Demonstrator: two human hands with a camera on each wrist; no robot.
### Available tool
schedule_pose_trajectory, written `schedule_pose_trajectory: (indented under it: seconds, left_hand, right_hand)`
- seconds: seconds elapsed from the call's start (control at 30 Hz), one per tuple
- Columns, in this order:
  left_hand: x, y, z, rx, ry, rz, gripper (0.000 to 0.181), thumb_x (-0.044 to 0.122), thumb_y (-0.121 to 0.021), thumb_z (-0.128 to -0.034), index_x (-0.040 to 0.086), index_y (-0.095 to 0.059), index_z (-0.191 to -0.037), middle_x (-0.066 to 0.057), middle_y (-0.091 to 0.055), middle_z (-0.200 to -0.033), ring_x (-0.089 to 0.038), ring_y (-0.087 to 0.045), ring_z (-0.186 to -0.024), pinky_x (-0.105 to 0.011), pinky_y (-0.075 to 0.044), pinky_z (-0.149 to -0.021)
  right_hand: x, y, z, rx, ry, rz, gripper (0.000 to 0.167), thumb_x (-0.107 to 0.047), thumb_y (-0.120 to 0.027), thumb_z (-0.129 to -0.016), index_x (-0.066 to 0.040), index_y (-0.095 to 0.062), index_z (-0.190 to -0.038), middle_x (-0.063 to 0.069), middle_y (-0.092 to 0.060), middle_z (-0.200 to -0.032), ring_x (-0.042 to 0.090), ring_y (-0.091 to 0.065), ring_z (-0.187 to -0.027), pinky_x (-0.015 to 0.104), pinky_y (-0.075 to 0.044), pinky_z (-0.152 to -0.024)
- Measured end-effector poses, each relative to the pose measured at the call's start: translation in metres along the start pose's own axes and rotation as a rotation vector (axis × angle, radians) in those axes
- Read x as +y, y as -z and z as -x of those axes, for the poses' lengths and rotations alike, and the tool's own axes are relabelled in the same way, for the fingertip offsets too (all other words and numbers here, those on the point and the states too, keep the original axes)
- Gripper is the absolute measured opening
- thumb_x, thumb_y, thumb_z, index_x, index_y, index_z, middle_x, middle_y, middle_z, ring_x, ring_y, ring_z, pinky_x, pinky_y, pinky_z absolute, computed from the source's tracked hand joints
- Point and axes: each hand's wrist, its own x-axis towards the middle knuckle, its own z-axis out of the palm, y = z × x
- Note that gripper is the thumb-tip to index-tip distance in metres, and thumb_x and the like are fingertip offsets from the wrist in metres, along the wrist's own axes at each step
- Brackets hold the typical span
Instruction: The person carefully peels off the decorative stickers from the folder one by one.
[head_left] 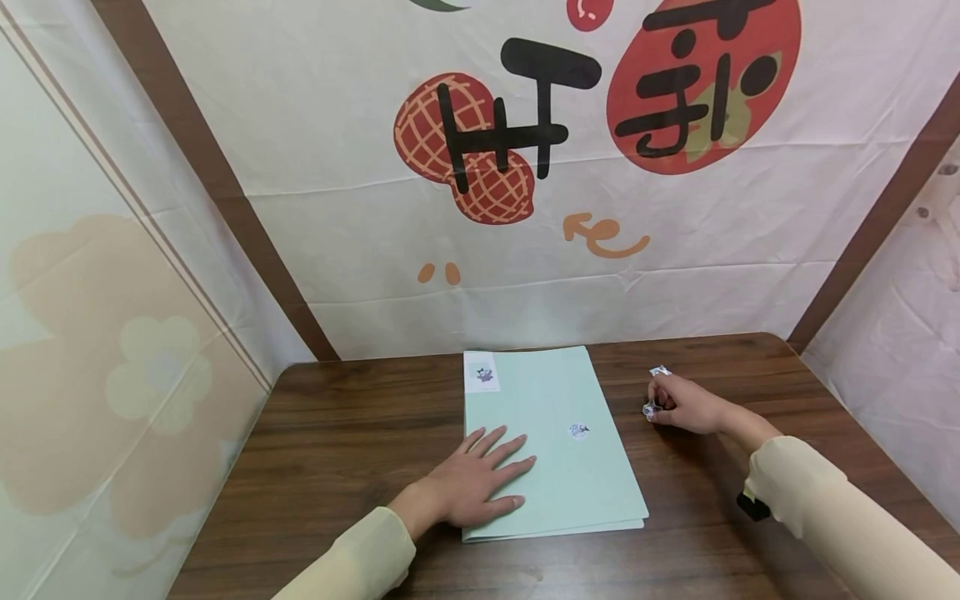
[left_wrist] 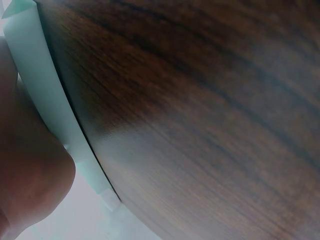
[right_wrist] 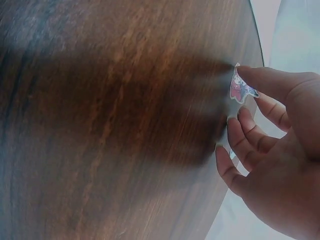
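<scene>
The pale green folder (head_left: pixel 555 475) lies on the brown table (head_left: pixel 352 442), and I can see the left hand (head_left: pixel 480 483) resting on it at eight o'clock, fingers spread and gripping nothing. Off toward the folder's two o'clock, the right hand (head_left: pixel 688 406) pinches a small sticker (right_wrist: pixel 242 91) between thumb and forefinger, another printed piece (head_left: pixel 660 371) showing beside the hand at eleven o'clock

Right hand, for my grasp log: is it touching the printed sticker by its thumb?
Touching: the right wrist view shows the right hand pinching the sticker, its thumb overlapping the upper edge.
</scene>
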Motion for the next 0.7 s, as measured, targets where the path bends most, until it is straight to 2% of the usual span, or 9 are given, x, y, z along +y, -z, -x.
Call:
schedule_pose_trajectory:
  seconds: [0.4,0.7]
  left_hand:
    - [-0.0019,-0.0049,-0.001,0.019,0.002,-0.012,0.063,0.063,-0.025,-0.1066,0.035,-0.026,-0.163,0.002,-0.015,-0.172,-0.03,-0.008,-0.158,-0.056,-0.008,-0.125]
    - [-0.0001,-0.0019,-0.0007,0.01,0.009,-0.012,0.063,0.062,-0.026,-0.1069,0.034,-0.028,-0.163,0.001,-0.016,-0.172,-0.031,-0.01,-0.158,-0.056,-0.01,-0.125]
  right_hand:
    - [-0.0008,0.0003,0.0002,0.019,0.055,0.019,0.025,-0.004,-0.077,-0.089,-0.004,-0.055,-0.098,0.008,-0.051,-0.084,0.02,-0.049,-0.077,0.028,-0.038,-0.067]
    - [-0.0001,0.0022,-0.0025,-0.011,0.007,0.024,0.027,-0.007,-0.078,-0.09,-0.002,-0.054,-0.103,0.008,-0.052,-0.086,0.021,-0.051,-0.08,0.029,-0.04,-0.07]
